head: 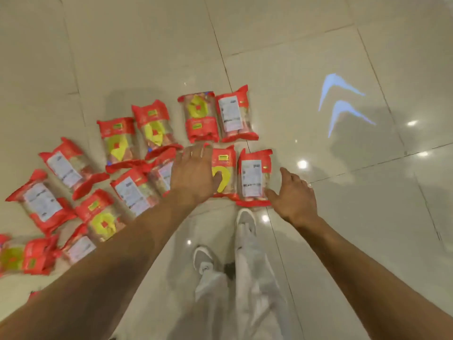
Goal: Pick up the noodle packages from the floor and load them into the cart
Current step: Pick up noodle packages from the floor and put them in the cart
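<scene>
Red noodle packages lie scattered over a glossy tiled floor (269, 33), most of them to the left and ahead of the person. Both bare arms reach down toward the 2 packages nearest the feet. The left hand (193, 173) is spread flat, palm down, its fingers (196, 150) loosely splayed. It hovers over the package with the yellow ring (224, 173), hiding that package's left part, and its thumb lies across the yellow print. Whether the palm touches the wrapper cannot be told; nothing is gripped.

The right hand (294, 192) is open too, palm turned inward, thumb pointing at the lower right corner of the package with the white label (255, 177). The thumb tip is just beside that corner, perhaps touching it. The rest of the hand sits clear to the right of the package, holding nothing.

These 2 packages lie side by side, touching, label ends away from the person. Directly beyond them sit 2 more packages (218, 116), also side by side. A looser cluster of overlapping packs (132, 168) spreads to the left, some face up, some label up. Light grey shoes (246, 219) and pale trousers (252, 278) stand just below the 2 near packages. A blue chevron mark (340, 104) shines on the floor to the right.
</scene>
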`<state>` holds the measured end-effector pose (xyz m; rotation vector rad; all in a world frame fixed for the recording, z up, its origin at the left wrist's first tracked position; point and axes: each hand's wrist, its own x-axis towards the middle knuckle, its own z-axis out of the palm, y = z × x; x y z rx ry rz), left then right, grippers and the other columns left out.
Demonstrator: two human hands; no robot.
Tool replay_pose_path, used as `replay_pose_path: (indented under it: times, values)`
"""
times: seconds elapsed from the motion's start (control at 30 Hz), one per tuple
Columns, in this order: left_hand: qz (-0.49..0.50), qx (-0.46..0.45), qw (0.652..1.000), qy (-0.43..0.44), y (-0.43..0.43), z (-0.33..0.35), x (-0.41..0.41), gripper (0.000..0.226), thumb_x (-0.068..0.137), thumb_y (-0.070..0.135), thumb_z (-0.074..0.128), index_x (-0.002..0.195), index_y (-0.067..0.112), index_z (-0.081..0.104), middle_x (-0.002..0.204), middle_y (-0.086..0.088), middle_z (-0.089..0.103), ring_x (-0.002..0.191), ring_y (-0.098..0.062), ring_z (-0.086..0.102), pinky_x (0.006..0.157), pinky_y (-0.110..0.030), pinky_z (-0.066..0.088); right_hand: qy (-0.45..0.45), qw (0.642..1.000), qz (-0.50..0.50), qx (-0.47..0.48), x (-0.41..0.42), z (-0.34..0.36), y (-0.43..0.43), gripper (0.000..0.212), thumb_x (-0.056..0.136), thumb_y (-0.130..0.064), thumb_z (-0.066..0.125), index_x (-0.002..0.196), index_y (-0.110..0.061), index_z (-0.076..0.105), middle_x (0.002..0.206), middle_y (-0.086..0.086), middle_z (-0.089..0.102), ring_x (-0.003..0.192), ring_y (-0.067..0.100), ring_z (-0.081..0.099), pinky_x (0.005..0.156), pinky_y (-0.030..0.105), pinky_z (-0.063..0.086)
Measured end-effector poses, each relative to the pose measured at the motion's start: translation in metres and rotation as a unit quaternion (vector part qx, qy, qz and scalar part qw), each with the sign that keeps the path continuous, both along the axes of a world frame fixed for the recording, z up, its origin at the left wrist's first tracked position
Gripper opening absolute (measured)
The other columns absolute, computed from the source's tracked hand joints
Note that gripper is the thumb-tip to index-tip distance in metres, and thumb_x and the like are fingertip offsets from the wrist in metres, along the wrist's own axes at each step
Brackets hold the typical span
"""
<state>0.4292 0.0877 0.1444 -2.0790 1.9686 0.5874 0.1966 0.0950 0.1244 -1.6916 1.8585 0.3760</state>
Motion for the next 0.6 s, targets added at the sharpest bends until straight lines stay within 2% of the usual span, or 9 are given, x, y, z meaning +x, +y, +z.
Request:
replay_pose_path:
  times: [0.13,0.23,0.33,0.4,0.47,0.53,0.6]
  values:
    - [0.1,0.095,0.987,0.088,-0.017,-0.163,0.006,0.076,0.093,0.046,0.062,0.153,0.008,0.036,0.156,-0.017,0.042,0.142,-0.037,0.04,0.116,-0.045,0.035,-0.046,0.989,-0.103,0.095,-0.008,-0.155,-0.024,0.072,0.094,-0.05,0.059,0.15,-0.012,0.034,0.141,0.02,0.053,0.128,0.04,0.051,0.104,0.05,0.042]
    - [0.241,0.148,0.942,0.18,-0.025,-0.275,-0.003,0.077,0.089,0.038,0.073,0.151,0.008,0.039,0.152,-0.02,0.045,0.14,-0.039,0.044,0.113,-0.045,0.039,-0.08,0.972,-0.18,0.132,-0.025,-0.264,-0.044,0.077,0.092,-0.044,0.066,0.152,-0.009,0.032,0.143,0.022,0.052,0.13,0.041,0.052,0.106,0.051,0.043]
    - [0.318,0.156,0.905,0.235,-0.031,-0.374,-0.007,0.071,0.082,0.033,0.082,0.141,0.011,0.05,0.141,-0.016,0.055,0.132,-0.035,0.052,0.109,-0.043,0.044,-0.113,0.956,-0.24,0.122,-0.039,-0.349,-0.067,0.078,0.092,-0.031,0.071,0.152,-0.004,0.031,0.144,0.022,0.054,0.13,0.04,0.053,0.099,0.039,0.043]
    - [0.374,0.144,0.879,0.259,-0.031,-0.426,-0.002,0.066,0.077,0.026,0.087,0.134,0.011,0.056,0.133,-0.013,0.061,0.123,-0.031,0.06,0.104,-0.04,0.05,-0.147,0.942,-0.27,0.136,-0.043,-0.396,-0.078,0.076,0.09,-0.024,0.074,0.151,-0.005,0.032,0.137,0.016,0.059,0.119,0.035,0.06,0.09,0.03,0.042]
    - [0.435,0.127,0.846,0.279,-0.036,-0.463,0.002,0.074,0.072,0.026,0.092,0.132,0.01,0.053,0.125,-0.007,0.065,0.112,-0.026,0.065,0.095,-0.036,0.053,-0.201,0.924,-0.287,0.152,-0.048,-0.437,-0.082,0.083,0.081,-0.029,0.082,0.147,-0.013,0.035,0.129,0.007,0.066,0.107,0.027,0.067,0.093,0.04,0.054]
    - [0.473,0.129,0.824,0.284,-0.039,-0.493,0.005,0.083,0.063,0.036,0.097,0.129,0.012,0.052,0.118,0.001,0.065,0.103,-0.02,0.065,0.09,-0.033,0.052,-0.228,0.911,-0.303,0.161,-0.058,-0.477,-0.083,0.089,0.066,-0.039,0.092,0.138,-0.017,0.045,0.117,0.002,0.073,0.098,0.024,0.074,0.09,0.05,0.06]
    - [0.495,0.144,0.801,0.306,-0.04,-0.519,0.01,0.095,0.042,0.054,0.101,0.119,0.015,0.064,0.108,0.003,0.076,0.095,-0.02,0.074,0.089,-0.042,0.06,-0.248,0.899,-0.313,0.178,-0.066,-0.508,-0.085,0.084,0.055,-0.043,0.095,0.126,-0.016,0.059,0.107,0.0,0.078,0.09,0.022,0.078,0.084,0.049,0.063]
